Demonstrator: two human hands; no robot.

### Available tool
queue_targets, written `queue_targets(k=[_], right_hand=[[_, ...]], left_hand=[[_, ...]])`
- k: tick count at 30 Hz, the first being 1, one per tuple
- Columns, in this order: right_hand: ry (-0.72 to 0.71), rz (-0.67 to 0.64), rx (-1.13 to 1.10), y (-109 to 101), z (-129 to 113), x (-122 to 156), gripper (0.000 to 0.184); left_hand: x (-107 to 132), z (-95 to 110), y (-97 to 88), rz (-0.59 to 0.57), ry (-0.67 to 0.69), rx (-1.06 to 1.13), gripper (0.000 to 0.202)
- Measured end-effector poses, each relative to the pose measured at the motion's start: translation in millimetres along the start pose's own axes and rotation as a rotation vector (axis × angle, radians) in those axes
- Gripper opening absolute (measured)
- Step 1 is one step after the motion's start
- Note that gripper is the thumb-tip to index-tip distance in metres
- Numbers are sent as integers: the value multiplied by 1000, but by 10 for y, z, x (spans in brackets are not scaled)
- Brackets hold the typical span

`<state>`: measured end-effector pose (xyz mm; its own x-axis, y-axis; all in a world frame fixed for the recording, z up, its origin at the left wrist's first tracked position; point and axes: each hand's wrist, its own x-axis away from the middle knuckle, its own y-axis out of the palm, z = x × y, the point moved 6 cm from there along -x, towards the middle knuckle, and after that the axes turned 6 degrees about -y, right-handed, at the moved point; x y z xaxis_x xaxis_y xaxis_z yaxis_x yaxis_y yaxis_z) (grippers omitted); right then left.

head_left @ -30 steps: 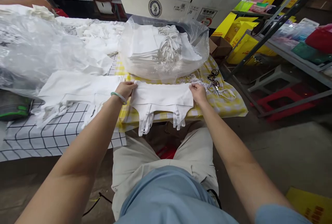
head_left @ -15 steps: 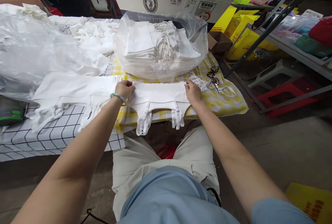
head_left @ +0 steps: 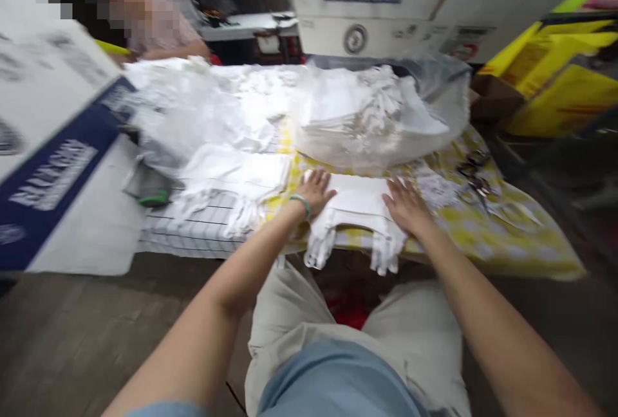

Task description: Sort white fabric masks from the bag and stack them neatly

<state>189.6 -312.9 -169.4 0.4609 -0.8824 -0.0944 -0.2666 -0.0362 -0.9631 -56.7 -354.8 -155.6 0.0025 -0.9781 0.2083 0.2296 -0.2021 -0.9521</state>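
Note:
A white strapped garment, like a camisole top (head_left: 355, 195), lies flat on the yellow checked cloth (head_left: 521, 250), its straps hanging toward me over the table's front edge. My left hand (head_left: 316, 190) rests on its left side, fingers spread, a green bangle on the wrist. On the right side my right hand (head_left: 404, 203) lies flat with fingers apart. Left of these is a stack of similar white garments (head_left: 241, 172) on the black-and-white grid cloth (head_left: 197, 237). Behind my hands, a clear plastic bag (head_left: 347, 153) holds a pile of folded white garments (head_left: 338, 105).
Several scissors (head_left: 476, 176) lie at the right beside white scraps (head_left: 437, 186). A large white-and-blue carton (head_left: 62, 166) stands at the left, another carton (head_left: 386, 24) behind the bag. A person in a patterned top (head_left: 164, 24) sits at the far left. Yellow bags (head_left: 564, 95) are at the right.
My fingers have gone from pinching the garment's upper corners to lying spread on its sides. The view has swung left, bringing the left carton and the other person into sight.

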Motion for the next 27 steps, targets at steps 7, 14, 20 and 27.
queue_targets(k=[7,14,20,27], right_hand=[[-111,263,52,-360,-515,-178,45],[-278,82,-586,-35,-2325,-1068,13],[-40,62,-385,427,-2793,-1774,13],[-217,130,-189,464,-2973,-1779,7]], left_hand=[[307,-782,-706,487,58,280,49],[751,-3270,-1368,693,-677,321,36],[734,-3857,-1233,556,-740,354,33],[538,-3849,-1283,597,-685,236,27]])
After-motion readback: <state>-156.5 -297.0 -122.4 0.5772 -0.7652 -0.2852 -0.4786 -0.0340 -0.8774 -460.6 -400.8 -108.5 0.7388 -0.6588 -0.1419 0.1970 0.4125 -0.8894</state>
